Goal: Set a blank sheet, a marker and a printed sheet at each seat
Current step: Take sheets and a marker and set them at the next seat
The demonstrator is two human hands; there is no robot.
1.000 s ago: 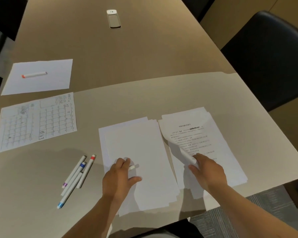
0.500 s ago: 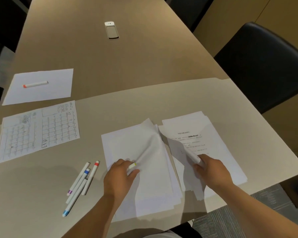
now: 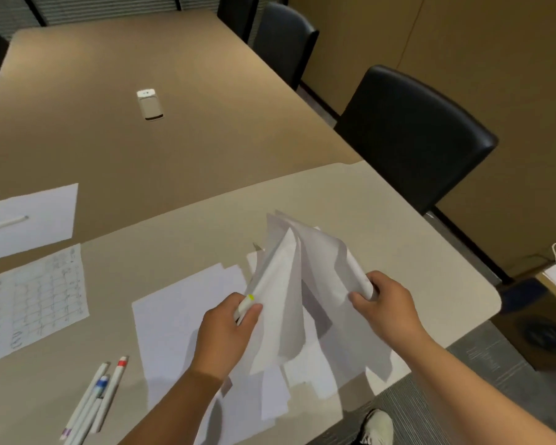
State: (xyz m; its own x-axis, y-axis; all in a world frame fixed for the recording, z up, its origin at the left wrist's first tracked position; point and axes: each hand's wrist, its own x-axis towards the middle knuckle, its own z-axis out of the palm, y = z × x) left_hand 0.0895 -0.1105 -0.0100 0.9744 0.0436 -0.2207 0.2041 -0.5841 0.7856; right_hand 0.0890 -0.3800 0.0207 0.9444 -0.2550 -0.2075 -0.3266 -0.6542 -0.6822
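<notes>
**Sheets lifted over a long tabletop**

A long tan tabletop (image 3: 206, 149) is seen running far into a room with tan wall panels; its near part is a paler section. At the far left a blank sheet (image 3: 39, 216) is laid flat with a red-capped marker (image 3: 4, 224) on it, the long axis running left to right, the red end to the left. Just nearer lies a printed grid sheet (image 3: 29, 303). At the near left edge three spare markers (image 3: 93, 399) are laid side by side, their long axes running near to far, caps pointing far. A small white device (image 3: 150, 104) is set mid-table. A stack of blank paper (image 3: 180, 319) lies flat in the middle. The left hand (image 3: 228, 332) is curled round a yellow-tipped marker (image 3: 246, 305), tip pointing far, and pinches a raised white sheet (image 3: 280, 300). The right hand (image 3: 385, 306) has its grip closed on a rolled edge of lifted sheets (image 3: 328, 264), fanned upward. Black chairs (image 3: 411, 136) are ranged along the right side.
</notes>
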